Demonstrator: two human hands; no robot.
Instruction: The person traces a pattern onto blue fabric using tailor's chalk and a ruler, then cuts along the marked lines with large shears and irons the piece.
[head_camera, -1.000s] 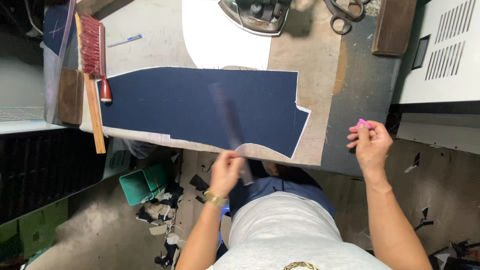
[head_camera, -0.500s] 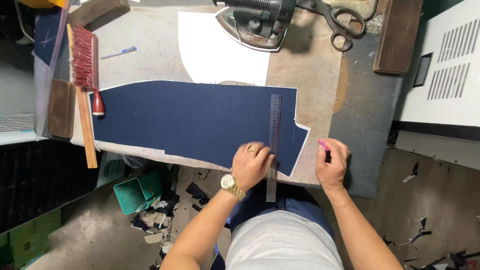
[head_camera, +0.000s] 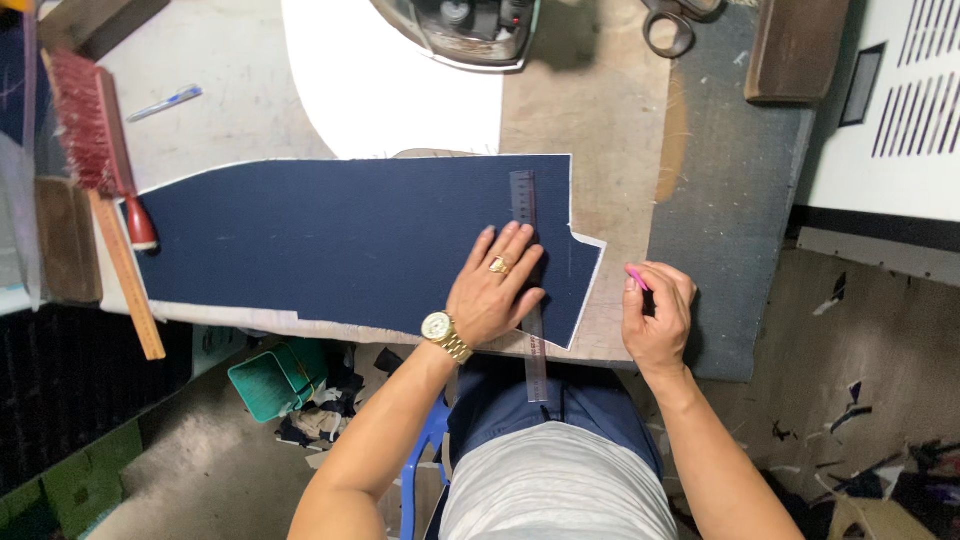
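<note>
Workshop bench (head_camera: 600, 110) | left hand (head_camera: 495, 285) spread flat, pinning ruler (head_camera: 527, 250) on navy cloth (head_camera: 330, 240) | right hand (head_camera: 657, 315) pinching pink chalk (head_camera: 636, 277) just beside | press firmly so ruler can't slip

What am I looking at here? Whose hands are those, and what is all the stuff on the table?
The picture comes from a small camera worn on a person's head, so you look straight down at that person's own two hands and lap. There is no machine here, only hands. The left hand, with a gold watch and a ring, presses flat on a see-through ruler that lies across a piece of dark blue cloth. The right hand pinches something small and pink, beside the cloth; I cannot tell what it is. Also on the work table are an iron, scissors, a red brush, a wooden ruler and a pen.
</note>
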